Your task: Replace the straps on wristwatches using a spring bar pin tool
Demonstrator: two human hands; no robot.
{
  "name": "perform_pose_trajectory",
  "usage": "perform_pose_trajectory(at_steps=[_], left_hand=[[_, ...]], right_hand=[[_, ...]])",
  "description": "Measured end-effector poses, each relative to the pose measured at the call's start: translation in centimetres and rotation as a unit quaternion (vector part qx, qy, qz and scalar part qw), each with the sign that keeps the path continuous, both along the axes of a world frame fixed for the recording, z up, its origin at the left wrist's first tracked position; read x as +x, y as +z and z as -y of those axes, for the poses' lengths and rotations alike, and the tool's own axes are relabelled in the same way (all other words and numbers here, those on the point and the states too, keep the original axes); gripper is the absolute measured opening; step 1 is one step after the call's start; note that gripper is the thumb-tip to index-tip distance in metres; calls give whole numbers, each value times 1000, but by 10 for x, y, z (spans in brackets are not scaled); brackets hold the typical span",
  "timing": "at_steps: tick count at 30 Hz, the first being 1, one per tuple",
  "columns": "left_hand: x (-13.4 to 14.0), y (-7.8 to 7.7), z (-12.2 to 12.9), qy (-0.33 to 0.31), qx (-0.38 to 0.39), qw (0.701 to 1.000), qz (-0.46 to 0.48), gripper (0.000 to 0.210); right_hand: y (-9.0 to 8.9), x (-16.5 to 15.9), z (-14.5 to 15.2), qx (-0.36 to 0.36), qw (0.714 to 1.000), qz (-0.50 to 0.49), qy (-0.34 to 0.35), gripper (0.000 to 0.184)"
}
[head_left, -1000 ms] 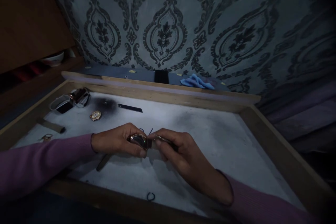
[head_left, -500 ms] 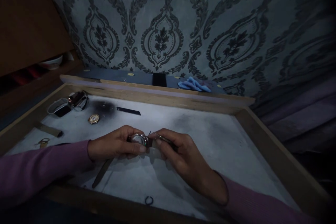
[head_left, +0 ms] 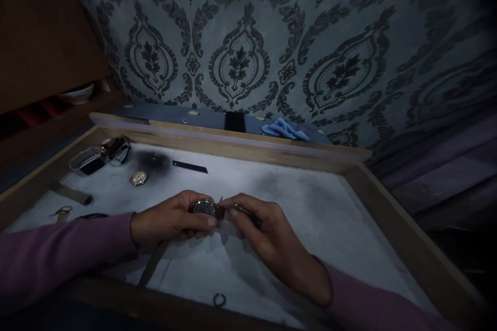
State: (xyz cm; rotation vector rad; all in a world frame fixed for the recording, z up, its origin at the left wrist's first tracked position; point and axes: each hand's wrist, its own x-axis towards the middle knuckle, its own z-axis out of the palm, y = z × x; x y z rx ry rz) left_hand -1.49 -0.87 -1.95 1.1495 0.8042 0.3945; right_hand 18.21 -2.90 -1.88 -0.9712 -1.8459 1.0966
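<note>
Fingers and thumb of my left hand [head_left: 176, 217] are closed round a round silver-rimmed wristwatch [head_left: 204, 208], its face tilted up. A short dark reddish-brown strap piece [head_left: 220, 212] sticks out from the watch's right side. My right hand [head_left: 267, 232] pinches a thin metal tool [head_left: 244, 210] like a pen, its tip close to where the strap meets the case. Whether the tip touches the watch I cannot tell. Beneath my left wrist a dark flat strip [head_left: 153, 265] lies on the white surface, partly hidden.
A wooden-rimmed tray [head_left: 233, 146] surrounds the work. Inside lie a gold watch head [head_left: 139, 178], a black blade [head_left: 190, 166], an olive strap [head_left: 72, 193], watches [head_left: 115, 150] at the left corner, and a small black ring [head_left: 219, 300]. A blue cloth [head_left: 285, 129] rests behind.
The view has tilted up slightly, so the scene sits a little lower. The watch face has turned slightly and lost its bright glint. Both hands keep nearly the same place and grip.
</note>
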Motion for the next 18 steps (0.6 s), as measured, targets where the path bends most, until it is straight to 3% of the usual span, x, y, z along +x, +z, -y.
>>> perform_pose_trajectory(at_steps=[18], left_hand=[[8,-7,5,67,14,997,23,36]], right_hand=[[-4,-3,1,-67,998,-12,2,21]])
